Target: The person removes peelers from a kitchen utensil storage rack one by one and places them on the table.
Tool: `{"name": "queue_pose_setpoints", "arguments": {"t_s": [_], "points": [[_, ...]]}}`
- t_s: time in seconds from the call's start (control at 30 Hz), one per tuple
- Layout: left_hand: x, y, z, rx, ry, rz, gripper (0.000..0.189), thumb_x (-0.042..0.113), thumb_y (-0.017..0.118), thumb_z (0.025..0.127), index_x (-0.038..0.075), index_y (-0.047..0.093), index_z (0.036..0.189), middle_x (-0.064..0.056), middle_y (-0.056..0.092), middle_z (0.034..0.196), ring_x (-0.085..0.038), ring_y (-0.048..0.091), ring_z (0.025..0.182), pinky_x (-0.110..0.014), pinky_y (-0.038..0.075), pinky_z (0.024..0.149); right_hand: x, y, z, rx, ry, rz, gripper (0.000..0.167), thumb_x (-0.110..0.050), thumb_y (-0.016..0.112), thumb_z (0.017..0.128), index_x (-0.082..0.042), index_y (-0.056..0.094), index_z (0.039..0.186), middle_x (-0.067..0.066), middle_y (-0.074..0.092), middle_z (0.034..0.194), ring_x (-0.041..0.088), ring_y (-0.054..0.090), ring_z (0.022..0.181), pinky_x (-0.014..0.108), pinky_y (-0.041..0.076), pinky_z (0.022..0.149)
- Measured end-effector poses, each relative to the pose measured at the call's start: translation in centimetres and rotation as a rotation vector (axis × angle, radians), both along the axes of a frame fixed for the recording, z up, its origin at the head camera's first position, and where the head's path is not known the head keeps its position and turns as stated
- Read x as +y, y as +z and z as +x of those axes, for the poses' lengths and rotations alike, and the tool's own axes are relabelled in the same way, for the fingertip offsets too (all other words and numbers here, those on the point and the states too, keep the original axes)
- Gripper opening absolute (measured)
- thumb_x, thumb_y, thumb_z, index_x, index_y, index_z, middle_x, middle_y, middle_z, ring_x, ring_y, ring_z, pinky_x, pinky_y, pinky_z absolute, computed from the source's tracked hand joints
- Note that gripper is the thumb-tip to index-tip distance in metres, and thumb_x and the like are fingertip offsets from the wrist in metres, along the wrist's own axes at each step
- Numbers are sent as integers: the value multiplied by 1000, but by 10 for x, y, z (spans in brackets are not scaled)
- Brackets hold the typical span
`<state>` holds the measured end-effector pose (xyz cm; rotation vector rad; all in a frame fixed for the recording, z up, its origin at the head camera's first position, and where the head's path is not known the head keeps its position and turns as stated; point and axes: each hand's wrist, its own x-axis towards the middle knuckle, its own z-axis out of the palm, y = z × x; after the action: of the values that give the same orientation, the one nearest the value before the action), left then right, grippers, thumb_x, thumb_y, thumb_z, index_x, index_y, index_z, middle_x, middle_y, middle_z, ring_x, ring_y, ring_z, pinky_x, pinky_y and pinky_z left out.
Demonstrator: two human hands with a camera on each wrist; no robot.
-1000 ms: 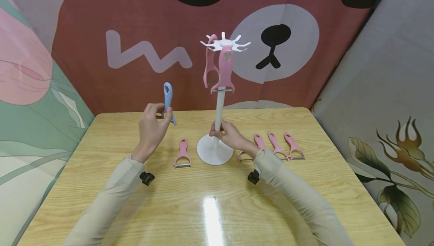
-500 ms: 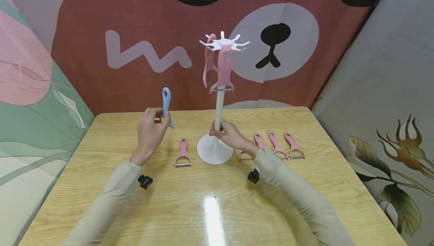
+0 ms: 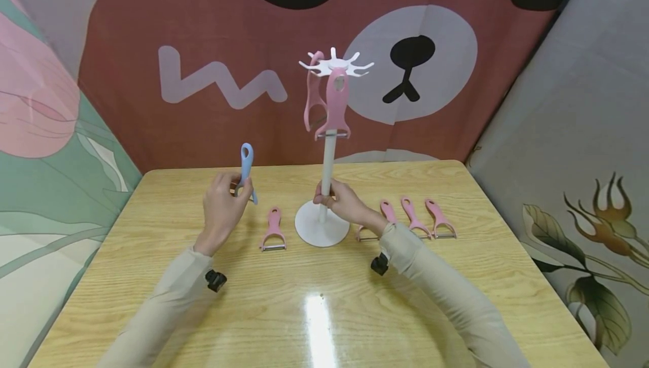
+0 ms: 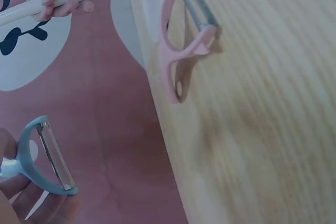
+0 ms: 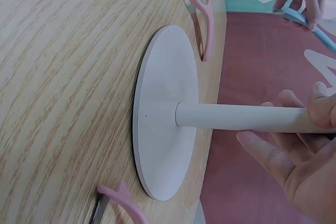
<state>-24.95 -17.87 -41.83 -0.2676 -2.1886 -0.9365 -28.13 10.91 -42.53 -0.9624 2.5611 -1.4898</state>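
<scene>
The left hand pinches a light-blue plastic Y-shaped peeler upright above the wooden table, at nine o'clock from the white metal hook stand. The right hand grips the stand's pole low down. A pink peeler lies at the base's eight o'clock.

pink peeler: mostly hidden behind right hand | rear hanging peeler: partly occluded

pink peelers: 6 | blue peeler: 1 | white stand: 1 | table: 1
</scene>
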Motion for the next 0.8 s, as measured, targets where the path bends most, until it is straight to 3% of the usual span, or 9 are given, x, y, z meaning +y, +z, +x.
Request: {"name": "queue_pose_setpoints", "arguments": {"t_s": [0.37, 0.57, 0.8], "points": [[-6, -13, 5, -91, 40, -44, 22, 17, 70, 89, -4, 69, 86, -15, 64, 78, -30, 59, 66, -45, 44, 56, 0, 0, 0, -13, -1, 0, 7, -5, 65, 94, -3, 59, 97, 7, 64, 92, 19, 61, 88, 34, 52, 79], [-8, -15, 8, -181, 83, -73, 23, 19, 68, 89, -3, 69, 86, -14, 65, 78, -29, 58, 64, -43, 45, 54, 0, -1, 0, -4, -3, 3, 7, -5, 66, 94, -4, 59, 97, 6, 64, 93, 19, 61, 88, 35, 52, 79], [-10, -17, 10, -215, 89, -117, 20, 17, 69, 86, -2, 69, 81, -13, 65, 75, -27, 58, 61, -42, 46, 51, 0, 0, 1, -4, -6, 10, 8, -5, 66, 94, -4, 59, 98, 6, 64, 93, 18, 62, 88, 35, 52, 79]]}}
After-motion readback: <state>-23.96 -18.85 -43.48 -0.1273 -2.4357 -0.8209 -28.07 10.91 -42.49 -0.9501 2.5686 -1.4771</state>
